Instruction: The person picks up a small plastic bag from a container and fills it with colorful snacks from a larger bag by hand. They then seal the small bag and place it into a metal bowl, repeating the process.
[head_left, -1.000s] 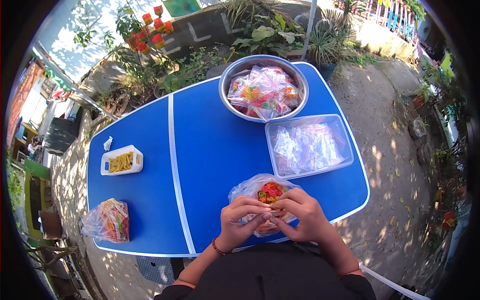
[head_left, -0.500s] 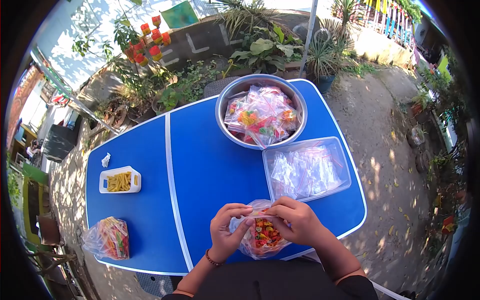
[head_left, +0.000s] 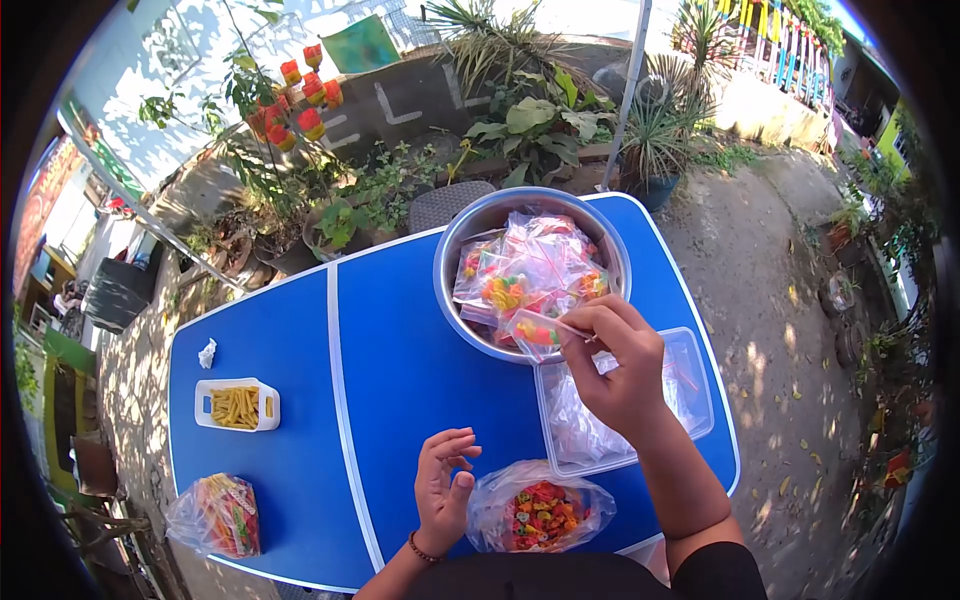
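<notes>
My right hand pinches a small clear zip bag with colourful pieces in it, over the near rim of a metal bowl. Inside that bowl lie many similar filled bags. My left hand is empty with fingers apart, above the blue table. Beside it sits an open clear plastic bag of small red, orange and yellow pieces. Partly behind my right forearm is a clear plastic tub holding flat empty zip bags.
On the left of the blue table stand a white basket of yellow sticks, a crumpled white tissue and a plastic bag of colourful sticks. A metal pole and potted plants stand beyond the far edge.
My right hand has moved up and away to the bowl with the small zip bag. My left hand has let go and lowered. The large bag of pieces now shows uncovered.
</notes>
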